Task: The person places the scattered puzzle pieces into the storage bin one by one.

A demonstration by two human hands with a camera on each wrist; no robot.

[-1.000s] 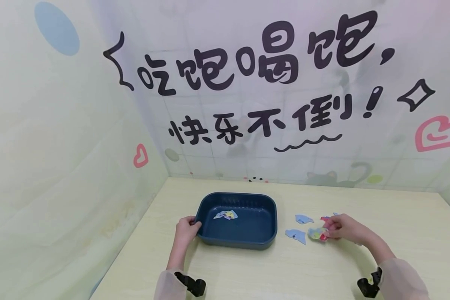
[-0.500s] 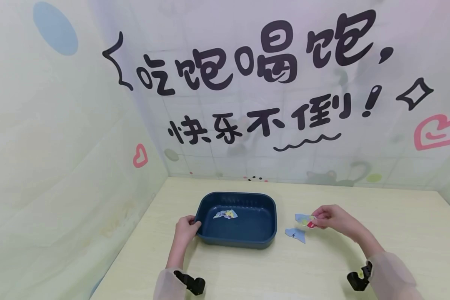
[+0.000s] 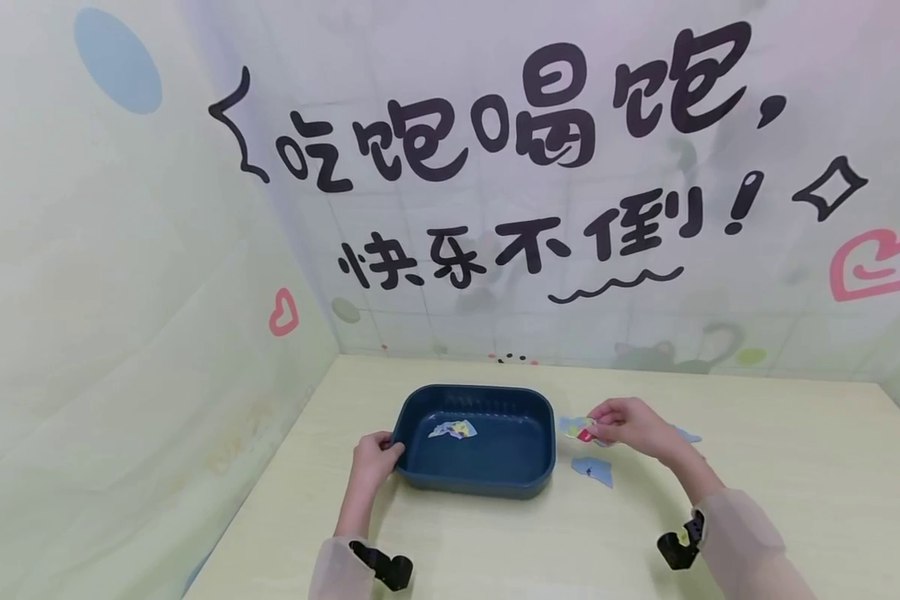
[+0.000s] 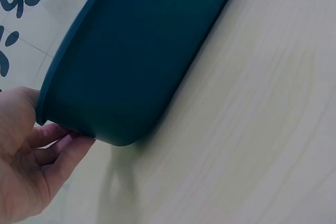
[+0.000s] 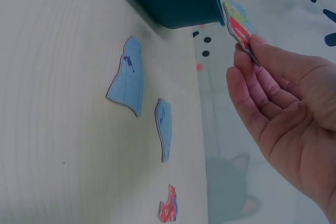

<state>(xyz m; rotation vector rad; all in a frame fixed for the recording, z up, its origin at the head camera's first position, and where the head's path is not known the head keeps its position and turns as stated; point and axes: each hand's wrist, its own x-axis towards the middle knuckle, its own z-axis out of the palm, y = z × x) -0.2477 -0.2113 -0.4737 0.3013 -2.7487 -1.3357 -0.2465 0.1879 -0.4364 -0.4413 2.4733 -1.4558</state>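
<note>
My left hand [image 3: 376,461] grips the left rim of a dark blue rectangular bin [image 3: 480,483], thumb at the rim and fingers below it in the left wrist view. Inside the bin lies one jagged, multicoloured puzzle piece [image 3: 453,429]. Just outside the bin's right rim, my right hand [image 3: 633,427] pinches another puzzle piece [image 5: 240,27], patterned blue, yellow-green and red, between thumb and fingers. It is raised off the table. Below that hand a light blue piece [image 3: 592,471] lies flat on the table.
The right wrist view shows a second blue piece [image 5: 164,129] and a red piece [image 5: 168,205] lying on the table. Part of a blue piece [image 3: 687,434] shows behind the right wrist. A printed cloth backdrop [image 3: 450,333] stands along the table's rear edge.
My right hand has lifted the multicoloured piece from the table and carried it left to the bin's right rim. The left hand and the bin have stayed in place.
</note>
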